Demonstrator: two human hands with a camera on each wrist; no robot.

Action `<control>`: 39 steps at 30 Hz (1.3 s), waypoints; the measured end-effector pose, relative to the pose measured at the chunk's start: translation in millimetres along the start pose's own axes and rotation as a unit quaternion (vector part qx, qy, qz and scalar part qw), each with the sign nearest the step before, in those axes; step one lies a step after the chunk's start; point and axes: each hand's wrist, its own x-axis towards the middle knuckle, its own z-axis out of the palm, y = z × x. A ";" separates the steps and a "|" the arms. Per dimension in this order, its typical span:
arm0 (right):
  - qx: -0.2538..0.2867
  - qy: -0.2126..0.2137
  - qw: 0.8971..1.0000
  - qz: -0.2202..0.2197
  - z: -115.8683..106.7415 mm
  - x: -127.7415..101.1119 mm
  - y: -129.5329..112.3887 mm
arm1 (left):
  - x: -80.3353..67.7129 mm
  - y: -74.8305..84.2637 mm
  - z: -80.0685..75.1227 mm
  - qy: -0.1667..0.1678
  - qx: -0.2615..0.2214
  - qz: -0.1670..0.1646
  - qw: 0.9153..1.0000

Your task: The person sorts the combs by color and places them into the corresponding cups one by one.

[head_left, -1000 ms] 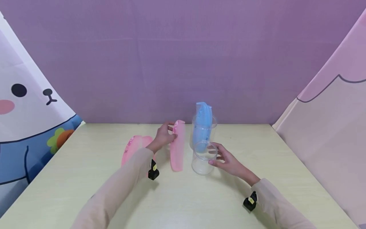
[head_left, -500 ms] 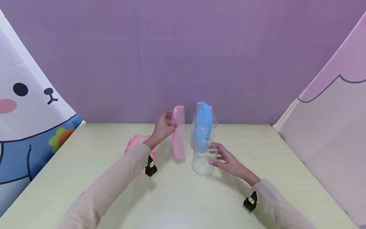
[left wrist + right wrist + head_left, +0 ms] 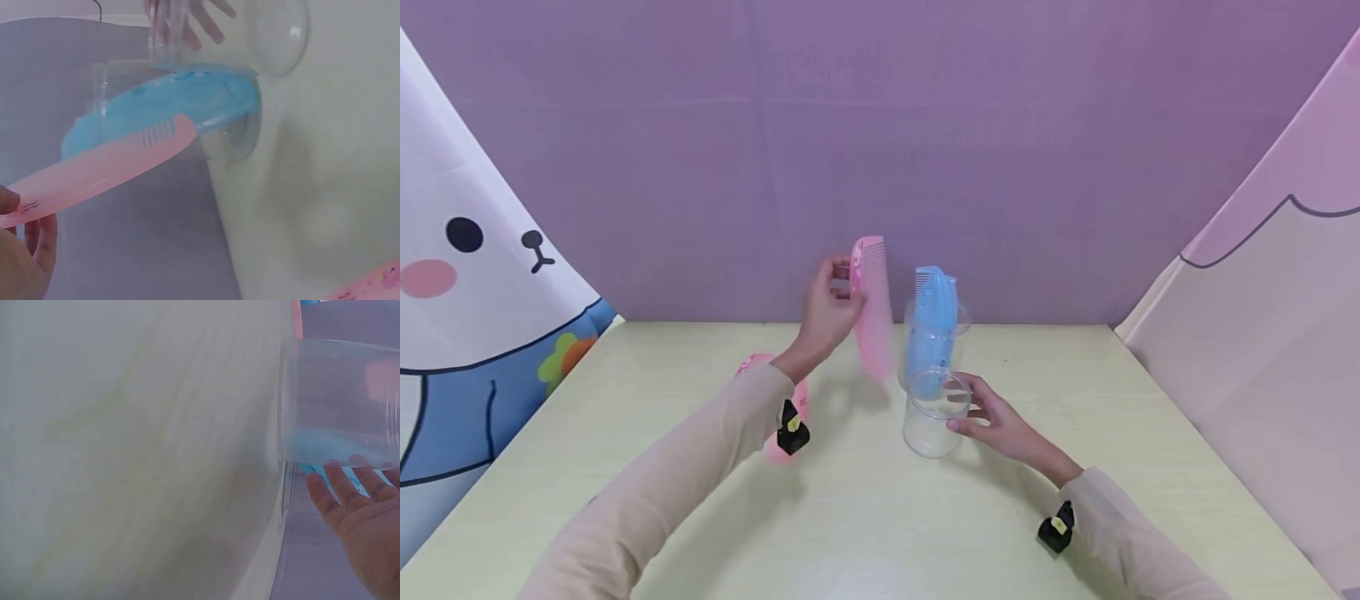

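My left hand (image 3: 841, 290) pinches a pink comb (image 3: 872, 308) near its top end and holds it upright in the air, left of a clear cup (image 3: 955, 321) that holds blue combs (image 3: 934, 325). In the left wrist view the pink comb (image 3: 106, 169) lies across the front of the blue combs (image 3: 181, 103). My right hand (image 3: 961, 407) grips the right side of an empty clear cup (image 3: 931, 421), which stands on the table just in front of the filled one. The right wrist view shows the right hand's fingers (image 3: 350, 487) against the empty cup (image 3: 340, 400).
More pink combs (image 3: 775, 400) lie on the pale table (image 3: 880, 517) under my left forearm. A purple backdrop (image 3: 880, 150) closes off the far edge. Printed cloth panels stand at the left (image 3: 467, 317) and right (image 3: 1270, 350).
My left hand has lifted the pink comb off the table and tipped it upright, moving it up and slightly right toward the cups. The right hand and the empty cup have stayed still.
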 end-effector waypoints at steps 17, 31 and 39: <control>0.001 -0.001 1.000 0.001 -0.1 -0.7 -0.3 | -18.2 55.1 11.1 -0.027 -0.032 0.072 0.997; -0.003 0.006 1.000 0.007 0.9 -1.6 1.6 | -38.6 45.1 34.8 -0.104 -0.055 0.080 0.990; -0.009 0.013 1.000 0.021 1.3 -1.4 1.4 | -49.4 28.8 45.8 -0.146 -0.058 0.053 0.986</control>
